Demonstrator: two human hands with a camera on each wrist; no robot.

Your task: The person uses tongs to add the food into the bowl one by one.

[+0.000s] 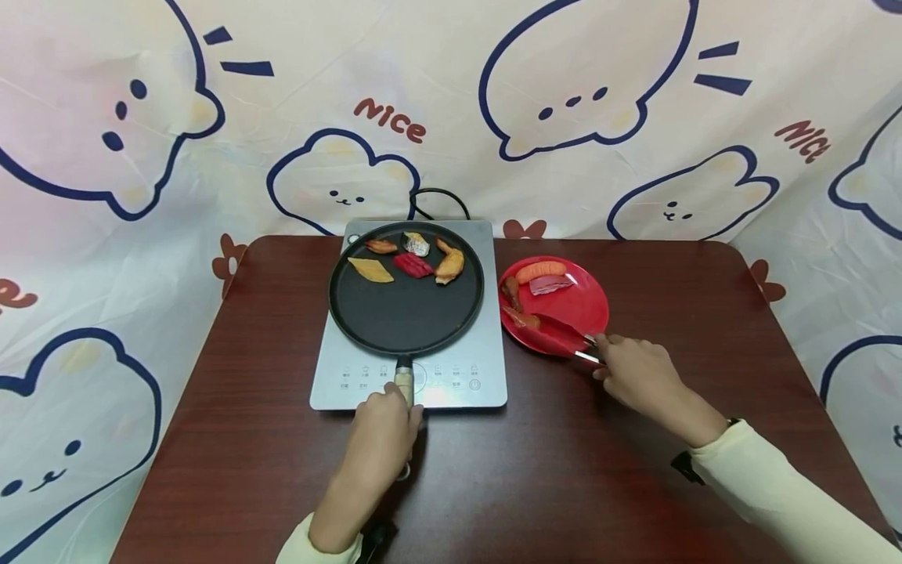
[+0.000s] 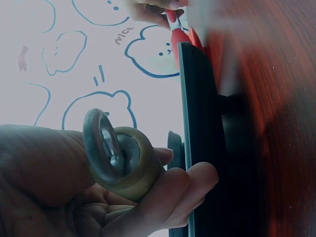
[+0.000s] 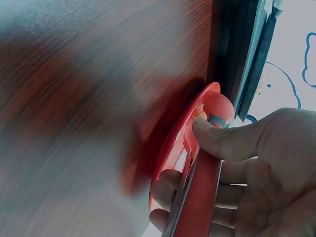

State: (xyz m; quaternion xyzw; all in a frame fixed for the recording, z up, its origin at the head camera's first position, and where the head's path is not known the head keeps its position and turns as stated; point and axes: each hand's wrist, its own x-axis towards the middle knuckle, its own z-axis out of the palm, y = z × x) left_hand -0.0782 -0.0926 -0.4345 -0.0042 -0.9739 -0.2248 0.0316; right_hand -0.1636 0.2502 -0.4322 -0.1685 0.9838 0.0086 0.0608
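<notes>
My left hand grips the pale handle of a black flat frying pan. The handle's end ring shows in the left wrist view. Several food pieces lie in the pan's far half, among them a yellow slice, a dark red piece and a golden-brown piece. My right hand holds red-and-steel tongs over a red plate. Their tips reach a brown piece at the plate's left; whether they pinch it I cannot tell.
The pan sits on a silver induction cooker with a touch panel along its front. Also on the plate are an orange piece, a pink striped slice and another brown piece. A cartoon-print curtain hangs behind the dark wooden table.
</notes>
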